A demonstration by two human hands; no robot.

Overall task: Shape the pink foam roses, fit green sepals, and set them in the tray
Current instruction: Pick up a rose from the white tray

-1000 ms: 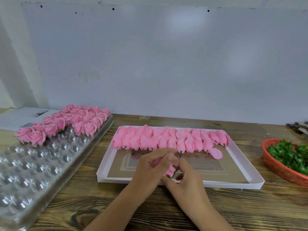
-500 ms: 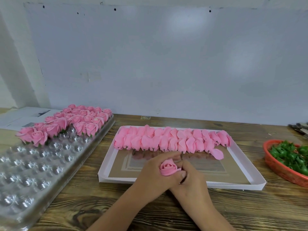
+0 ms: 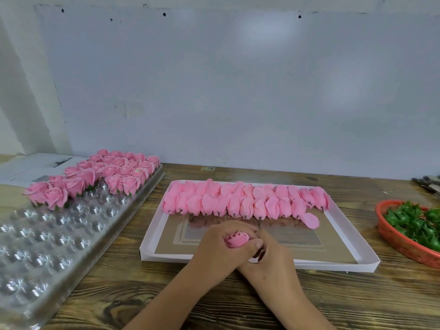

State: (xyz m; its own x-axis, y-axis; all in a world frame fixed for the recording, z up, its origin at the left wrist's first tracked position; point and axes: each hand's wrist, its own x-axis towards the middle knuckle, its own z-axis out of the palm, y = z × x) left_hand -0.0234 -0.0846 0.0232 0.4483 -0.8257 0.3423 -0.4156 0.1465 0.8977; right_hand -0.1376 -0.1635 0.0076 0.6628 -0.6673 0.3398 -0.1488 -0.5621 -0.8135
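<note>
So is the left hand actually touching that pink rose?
Touching. The head view shows the left hand curled round the pink rose, fingers and thumb pressed against its petals.

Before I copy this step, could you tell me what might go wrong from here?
1. The left hand is curled round the pink rose; squeezing may crush its petals.
2. Reaching for the sepals in the red basket may brush the loose petal.

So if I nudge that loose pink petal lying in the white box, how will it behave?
The loose petal looks thin and curled, so probably floppy and very light. It lies free on the white box, likely sliding or flipping at a touch.
</note>
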